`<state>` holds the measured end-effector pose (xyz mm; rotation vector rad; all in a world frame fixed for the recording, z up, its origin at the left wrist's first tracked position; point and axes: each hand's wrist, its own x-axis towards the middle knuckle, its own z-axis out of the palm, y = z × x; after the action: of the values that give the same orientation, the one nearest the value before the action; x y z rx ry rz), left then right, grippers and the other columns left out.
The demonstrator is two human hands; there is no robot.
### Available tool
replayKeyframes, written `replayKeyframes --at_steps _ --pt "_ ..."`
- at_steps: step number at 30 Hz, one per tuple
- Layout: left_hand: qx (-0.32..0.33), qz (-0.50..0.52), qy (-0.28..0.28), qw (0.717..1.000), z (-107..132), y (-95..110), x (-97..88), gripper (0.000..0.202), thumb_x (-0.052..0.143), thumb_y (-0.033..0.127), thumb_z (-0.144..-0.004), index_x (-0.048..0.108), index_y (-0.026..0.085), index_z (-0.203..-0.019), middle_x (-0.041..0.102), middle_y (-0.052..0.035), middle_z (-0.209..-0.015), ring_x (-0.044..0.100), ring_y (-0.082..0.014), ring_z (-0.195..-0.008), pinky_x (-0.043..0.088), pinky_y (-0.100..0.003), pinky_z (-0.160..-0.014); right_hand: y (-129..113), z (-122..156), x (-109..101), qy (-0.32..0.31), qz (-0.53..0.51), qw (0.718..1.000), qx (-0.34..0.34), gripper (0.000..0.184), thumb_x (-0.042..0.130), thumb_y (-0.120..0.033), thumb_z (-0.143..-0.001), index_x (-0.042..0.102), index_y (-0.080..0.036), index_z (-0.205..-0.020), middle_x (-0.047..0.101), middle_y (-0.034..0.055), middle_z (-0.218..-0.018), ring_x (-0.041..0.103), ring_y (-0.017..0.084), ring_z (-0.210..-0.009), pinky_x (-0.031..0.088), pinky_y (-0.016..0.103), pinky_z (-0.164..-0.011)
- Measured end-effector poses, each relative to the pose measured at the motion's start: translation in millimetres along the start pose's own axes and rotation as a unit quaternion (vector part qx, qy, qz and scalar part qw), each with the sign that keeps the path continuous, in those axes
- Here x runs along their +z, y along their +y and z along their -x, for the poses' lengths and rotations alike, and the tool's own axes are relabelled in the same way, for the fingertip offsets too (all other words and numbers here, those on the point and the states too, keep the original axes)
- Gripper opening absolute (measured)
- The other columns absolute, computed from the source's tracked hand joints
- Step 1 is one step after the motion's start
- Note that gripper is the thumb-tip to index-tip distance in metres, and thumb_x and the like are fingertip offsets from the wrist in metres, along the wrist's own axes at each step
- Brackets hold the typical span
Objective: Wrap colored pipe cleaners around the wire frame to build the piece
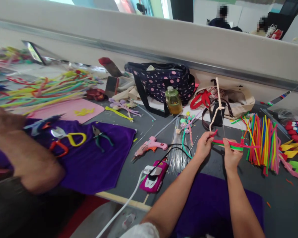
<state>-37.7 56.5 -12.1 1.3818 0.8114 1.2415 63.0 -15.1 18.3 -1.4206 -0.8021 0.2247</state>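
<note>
My left hand (204, 144) is closed, its fingertips pinching the left end of a bundle of pink and green pipe cleaners (220, 142). Farther right, my right hand (232, 156) grips the same bundle, whose pink ends stick out to the right. A cream twisted stem (217, 99) rises above my left hand, with a small knot or branch halfway up. Whether my left fingers also hold its lower end, I cannot tell. A thin wire runs down from it toward my right hand. Beneath my forearms lies a purple cloth (206, 198).
Colourful cut pipe cleaners (264, 142) lie at right. Left of my arms are a pink glue gun (150, 147), thin wires (176, 155) and a magenta device (154, 178) with cords. A bottle (173, 100) stands before a dotted bag (161, 79). A co-worker's arm (37, 162) is beside scissors (67, 138) and pliers (101, 137).
</note>
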Motion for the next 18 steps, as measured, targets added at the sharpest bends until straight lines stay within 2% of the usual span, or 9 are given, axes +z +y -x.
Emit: replayKeyframes --at_steps 4,8,14,18 --pt "0.015 -0.009 0.053 0.998 0.2 3.3 -1.0 0.003 0.072 0.022 -0.072 0.073 0.022 -0.075 0.058 -0.0057 -0.09 0.054 -0.0197 -0.089 0.043 -0.028 -0.077 -1.2 0.6 -0.5 0.01 0.017 1.0 0.008 0.026 0.068 -0.045 -0.076 0.071 -0.019 -0.074 0.069 0.0035 -0.075 0.062 0.016 -0.07 0.052 0.031 -0.07" --pt "0.02 0.002 0.101 0.995 0.9 3.1 -1.5 0.005 0.077 0.025 -0.068 0.075 0.023 -0.072 0.056 -0.0047 -0.085 0.054 -0.0183 -0.085 0.044 -0.027 -0.072 0.1 1.3 -1.0 0.026 0.042 0.999 0.0 0.028 0.067 -0.046 -0.078 0.071 -0.018 -0.075 0.07 0.0048 -0.075 0.064 0.017 -0.071 0.051 0.032 -0.072" --pt "0.016 0.05 0.101 0.994 3.0 -2.3 2.4 0.007 0.078 0.026 -0.068 0.075 0.022 -0.072 0.063 -0.0038 -0.079 0.059 -0.0165 -0.079 0.046 -0.029 -0.074 3.8 2.1 -0.2 0.059 0.055 0.997 -0.01 0.031 0.062 -0.046 -0.082 0.072 -0.017 -0.077 0.07 0.006 -0.076 0.064 0.017 -0.069 0.052 0.031 -0.069" --pt "-0.051 0.122 0.108 0.985 4.0 -0.1 5.2 0.014 0.08 0.028 -0.064 0.074 0.018 -0.071 0.067 -0.0041 -0.08 0.06 -0.0149 -0.074 0.048 -0.027 -0.07 7.7 1.9 0.9 0.065 0.061 0.996 -0.024 0.033 0.061 -0.045 -0.083 0.071 -0.015 -0.076 0.07 0.0071 -0.075 0.064 0.017 -0.067 0.052 0.032 -0.068"
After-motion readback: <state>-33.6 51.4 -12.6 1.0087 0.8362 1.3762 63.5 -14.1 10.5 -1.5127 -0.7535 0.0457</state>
